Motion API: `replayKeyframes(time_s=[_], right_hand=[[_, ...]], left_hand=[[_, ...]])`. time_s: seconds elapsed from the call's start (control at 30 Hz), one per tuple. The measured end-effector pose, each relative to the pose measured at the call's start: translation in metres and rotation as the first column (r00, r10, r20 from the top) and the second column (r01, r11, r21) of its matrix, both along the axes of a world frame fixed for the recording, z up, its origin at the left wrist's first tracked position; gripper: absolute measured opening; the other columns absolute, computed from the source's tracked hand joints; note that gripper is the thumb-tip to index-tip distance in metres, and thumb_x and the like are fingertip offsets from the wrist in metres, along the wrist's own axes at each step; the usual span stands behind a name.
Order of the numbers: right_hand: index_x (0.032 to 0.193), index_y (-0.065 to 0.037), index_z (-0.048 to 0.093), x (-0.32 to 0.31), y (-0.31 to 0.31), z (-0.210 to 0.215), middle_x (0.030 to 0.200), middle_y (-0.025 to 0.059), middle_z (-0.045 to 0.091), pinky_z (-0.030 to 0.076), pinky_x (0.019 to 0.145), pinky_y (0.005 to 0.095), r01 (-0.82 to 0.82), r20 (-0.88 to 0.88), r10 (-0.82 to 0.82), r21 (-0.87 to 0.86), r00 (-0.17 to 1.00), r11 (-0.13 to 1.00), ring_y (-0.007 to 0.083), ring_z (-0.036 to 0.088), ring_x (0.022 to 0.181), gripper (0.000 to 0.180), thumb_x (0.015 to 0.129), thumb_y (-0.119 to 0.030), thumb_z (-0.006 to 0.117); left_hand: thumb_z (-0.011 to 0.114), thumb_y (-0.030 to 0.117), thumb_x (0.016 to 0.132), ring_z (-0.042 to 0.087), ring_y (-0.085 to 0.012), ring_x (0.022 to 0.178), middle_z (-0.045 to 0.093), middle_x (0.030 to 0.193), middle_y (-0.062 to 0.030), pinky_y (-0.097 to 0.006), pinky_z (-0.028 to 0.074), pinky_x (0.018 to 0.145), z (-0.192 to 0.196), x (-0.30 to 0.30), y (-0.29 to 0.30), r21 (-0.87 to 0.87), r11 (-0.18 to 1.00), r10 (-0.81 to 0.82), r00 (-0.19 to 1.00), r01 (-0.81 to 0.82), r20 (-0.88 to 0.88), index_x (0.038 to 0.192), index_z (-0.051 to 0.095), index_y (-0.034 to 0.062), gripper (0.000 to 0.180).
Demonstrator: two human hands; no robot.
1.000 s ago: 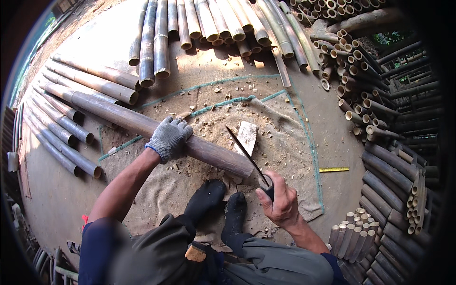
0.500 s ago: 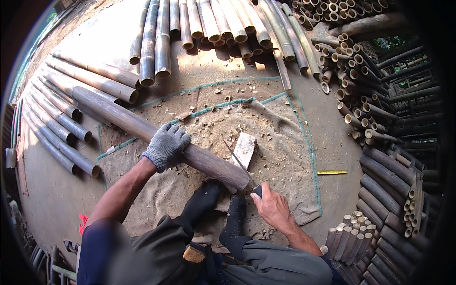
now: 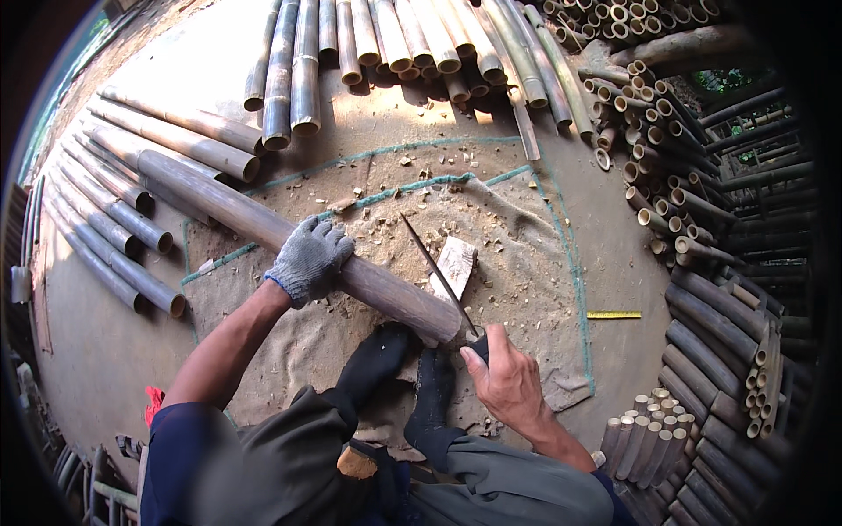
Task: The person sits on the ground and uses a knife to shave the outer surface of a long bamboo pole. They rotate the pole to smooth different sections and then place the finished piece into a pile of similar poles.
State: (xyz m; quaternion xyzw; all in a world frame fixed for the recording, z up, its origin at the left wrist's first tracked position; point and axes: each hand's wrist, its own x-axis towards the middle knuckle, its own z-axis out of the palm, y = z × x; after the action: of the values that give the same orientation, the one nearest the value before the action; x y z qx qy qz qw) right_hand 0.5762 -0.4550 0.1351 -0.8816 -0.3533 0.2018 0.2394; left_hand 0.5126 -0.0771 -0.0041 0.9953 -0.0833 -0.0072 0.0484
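A long dark bamboo pole (image 3: 386, 291) slants from the far left down to just in front of my feet. My left hand (image 3: 311, 261), in a grey knitted glove, is wrapped over the pole near its lower part. Bare and closed, my right hand (image 3: 509, 377) grips the black handle of a long thin-bladed knife (image 3: 436, 268). The blade points away and to the left, beside the pole's near end. Whether it touches that end I cannot tell. Behind the blade a pale wood block (image 3: 456, 266) lies on the cloth.
A grey-brown cloth (image 3: 517, 342) with green edging is strewn with wood chips. Bamboo poles (image 3: 158, 289) lie at left; more poles (image 3: 304, 105) lie at the back. Stacked bamboo (image 3: 667, 167) and short cut pieces (image 3: 649, 438) line the right. A yellow tape strip (image 3: 614, 315) lies nearby.
My right hand and the knife have shifted slightly; the blade now stands farther out past the pole's end and its tip reaches farther left and away. My left hand stays on the pole.
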Motion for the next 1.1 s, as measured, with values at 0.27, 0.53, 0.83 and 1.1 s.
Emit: replayKeyframes(time_s=[0.27, 0.53, 0.83, 1.1], right_hand=[[0.118, 0.003, 0.054, 0.023, -0.041, -0.083, 0.087, 0.0282, 0.072, 0.059, 0.067, 0.0569, 0.016, -0.023, -0.027, -0.392, 0.999, 0.92, 0.0508, 0.076, 0.081, 0.033, 0.108, -0.023, 0.072], [0.11, -0.001, 0.051, 0.0, -0.025, -0.033, 0.088, 0.0286, 0.073, 0.061, 0.066, 0.0545, 0.008, 0.043, -0.011, 0.061, 0.999, 0.998, 0.0497, 0.076, 0.076, 0.032, 0.105, -0.023, 0.075], [0.115, -0.001, 0.054, 0.003, -0.011, -0.003, 0.089, 0.0294, 0.073, 0.06, 0.069, 0.0548, 0.039, -0.031, -0.035, 0.138, 0.999, 0.99, 0.0497, 0.076, 0.079, 0.033, 0.107, -0.026, 0.073], [0.113, 0.0, 0.053, 0.021, -0.065, -0.09, 0.088, 0.0317, 0.074, 0.056, 0.069, 0.0624, 0.02, -0.054, -0.047, -0.425, 0.997, 0.905, 0.0546, 0.074, 0.081, 0.035, 0.109, -0.031, 0.07]], left_hand=[[0.086, 0.025, 0.068, 0.067, -0.0355, 0.118, 0.07, 0.112, -0.0125, -0.05, 0.05, 0.109, 0.002, 0.004, -0.001, -0.016, 1.0, -0.01, 0.998, 0.011, 0.06, 0.115, 0.068, 0.0092, 0.053], [0.079, 0.022, 0.073, 0.067, -0.0355, 0.118, 0.069, 0.114, -0.0125, -0.052, 0.051, 0.108, -0.002, -0.007, -0.007, -0.018, 1.0, -0.002, 0.97, 0.007, 0.243, 0.116, 0.067, 0.0088, 0.046], [0.077, 0.02, 0.078, 0.067, -0.0365, 0.119, 0.069, 0.122, -0.016, -0.055, 0.051, 0.11, -0.019, -0.025, -0.012, -0.007, 0.997, 0.072, 0.949, -0.073, 0.308, 0.122, 0.066, 0.0086, 0.046], [0.091, 0.032, 0.071, 0.063, -0.0409, 0.126, 0.066, 0.129, -0.0156, -0.058, 0.049, 0.112, -0.007, -0.018, -0.017, 0.0, 0.996, 0.089, 0.961, -0.092, 0.261, 0.13, 0.064, 0.0096, 0.068]])
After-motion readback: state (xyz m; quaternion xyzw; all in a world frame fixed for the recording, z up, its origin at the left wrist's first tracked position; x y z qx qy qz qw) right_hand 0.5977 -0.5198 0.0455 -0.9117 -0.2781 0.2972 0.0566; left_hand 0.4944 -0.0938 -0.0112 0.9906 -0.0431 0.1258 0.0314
